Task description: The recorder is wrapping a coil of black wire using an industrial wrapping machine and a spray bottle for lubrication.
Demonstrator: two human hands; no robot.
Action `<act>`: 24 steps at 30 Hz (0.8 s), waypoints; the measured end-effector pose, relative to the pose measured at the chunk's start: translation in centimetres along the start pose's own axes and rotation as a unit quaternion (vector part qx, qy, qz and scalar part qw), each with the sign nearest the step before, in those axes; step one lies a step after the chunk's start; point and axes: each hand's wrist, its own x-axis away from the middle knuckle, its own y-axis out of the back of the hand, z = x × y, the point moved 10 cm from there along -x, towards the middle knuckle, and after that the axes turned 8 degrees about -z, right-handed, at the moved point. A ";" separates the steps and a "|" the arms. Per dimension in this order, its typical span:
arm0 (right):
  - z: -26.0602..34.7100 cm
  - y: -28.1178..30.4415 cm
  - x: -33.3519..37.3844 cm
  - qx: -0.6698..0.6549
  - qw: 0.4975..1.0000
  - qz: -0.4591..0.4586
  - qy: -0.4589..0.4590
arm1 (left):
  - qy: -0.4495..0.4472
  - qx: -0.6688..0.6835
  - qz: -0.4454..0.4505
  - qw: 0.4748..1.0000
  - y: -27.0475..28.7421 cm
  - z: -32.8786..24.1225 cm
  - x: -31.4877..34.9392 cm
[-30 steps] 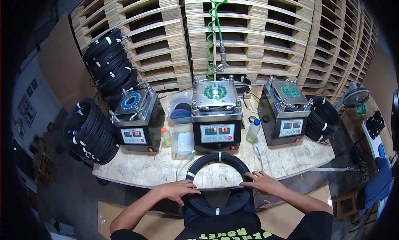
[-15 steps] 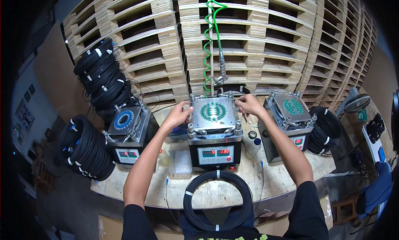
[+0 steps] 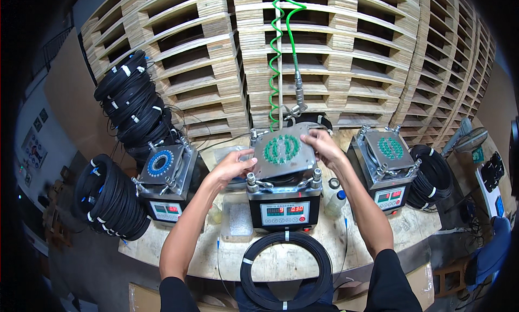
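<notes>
A square metal plate point(image 3: 305, 156) set with a ring of green connectors point(image 3: 281, 149) is tilted above the centre polishing machine point(image 3: 254, 212). My left hand point(image 3: 235, 167) closes on its left edge, thumb near the top face. At the right edge, my right hand point(image 3: 325, 148) grips the plate with its fingers partly hidden. Metal corner posts with clamps point(image 3: 316, 178) stand on the machine under the plate. A black cable coil point(image 3: 248, 269) lies in front of the machine at the table's front edge.
Similar machines stand left point(image 3: 162, 185) and right point(image 3: 381, 177), each with a plate of connectors. Stacked black cable coils point(image 3: 113, 201) are at the left. A clear tray point(image 3: 237, 220) and a blue-capped bottle point(image 3: 335, 204) flank the centre machine. A green air hose point(image 3: 294, 47) hangs before wooden pallets point(image 3: 216, 52).
The plate has gone from lying level on the centre machine to being lifted and tilted. Both hands have moved from the machine's sides onto the plate's edges. The view has shifted slightly.
</notes>
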 end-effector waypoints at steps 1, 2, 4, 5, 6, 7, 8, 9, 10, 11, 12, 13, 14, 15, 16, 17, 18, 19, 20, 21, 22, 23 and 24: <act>1.3 -0.5 0.1 -0.029 1.000 -0.005 0.010 | 0.005 0.000 -0.004 1.000 0.0 -0.5 1.3; 2.1 -0.4 0.0 -0.078 0.997 -0.006 0.012 | -0.031 0.003 -0.003 1.000 -0.8 -2.2 2.2; 3.2 -0.7 -0.1 -0.126 0.992 0.007 -0.007 | -0.105 -0.006 0.009 0.994 -1.5 -4.1 3.2; 3.9 -1.4 0.2 -0.162 0.986 0.036 -0.012 | -0.104 -0.005 0.009 0.995 -1.4 -4.4 3.4; 4.5 -1.7 0.3 -0.161 0.986 0.035 -0.013 | -0.149 -0.043 0.006 0.988 -1.3 -5.8 3.8; 5.5 -1.9 0.8 -0.176 0.984 0.010 -0.014 | -0.196 -0.079 0.003 0.977 -1.4 -7.0 4.2; 6.1 -2.6 0.9 -0.193 0.981 -0.010 -0.016 | -0.196 -0.082 -0.034 0.976 -0.4 -6.3 3.4; 6.6 -3.5 0.8 -0.193 0.981 -0.006 -0.016 | -0.196 -0.083 -0.037 0.976 -0.2 -5.3 2.7; 7.2 -4.4 0.6 -0.154 0.988 0.003 -0.008 | -0.245 -0.163 -0.106 0.950 0.7 -5.4 2.2; 7.6 -5.5 0.5 -0.115 0.993 0.015 0.000 | -0.288 -0.243 -0.175 0.910 1.6 -5.3 1.8; 8.0 -6.9 0.4 -0.118 0.993 0.029 0.010 | -0.368 -0.219 -0.230 0.874 2.6 -5.0 2.0; 8.2 -7.1 0.2 -0.114 0.993 0.027 0.014 | -0.371 -0.217 -0.228 0.874 2.3 -5.2 1.9; 8.5 -7.4 -0.1 -0.109 0.994 0.024 0.017 | -0.348 -0.207 -0.226 0.886 2.3 -5.0 1.4; 8.8 -7.6 -0.4 -0.104 0.994 0.021 0.020 | -0.324 -0.197 -0.223 0.898 2.3 -4.7 0.9; 9.5 -8.4 -0.3 -0.101 0.994 0.018 0.034 | -0.347 -0.199 -0.224 0.889 2.3 -5.1 1.2; 10.2 -9.0 -0.1 -0.098 0.994 0.015 0.048 | -0.370 -0.201 -0.224 0.879 2.2 -5.5 1.5; 10.5 -9.4 0.2 -0.085 0.995 -0.001 0.059 | -0.364 -0.203 -0.227 0.880 2.3 -5.2 1.6; 10.8 -9.3 0.7 -0.089 0.993 -0.014 0.071 | -0.359 -0.203 -0.228 0.882 1.9 -5.2 1.8; 10.6 -9.4 0.4 -0.088 0.994 -0.003 0.066 | -0.354 -0.221 -0.228 0.880 1.6 -5.2 1.8; 10.2 -9.6 0.0 -0.087 0.994 0.007 0.060 | -0.354 -0.220 -0.228 0.880 1.6 -4.9 1.3; 9.9 -10.0 -0.3 -0.088 0.994 0.009 0.059 | -0.322 -0.228 -0.233 0.889 2.0 -3.8 0.5; 9.8 -10.4 -0.6 -0.067 0.996 -0.007 0.063 | -0.294 -0.231 -0.239 0.896 2.5 -2.8 -0.3; 9.7 -10.8 -0.9 -0.046 0.996 -0.023 0.067 | -0.295 -0.229 -0.242 0.895 2.6 -2.1 -0.7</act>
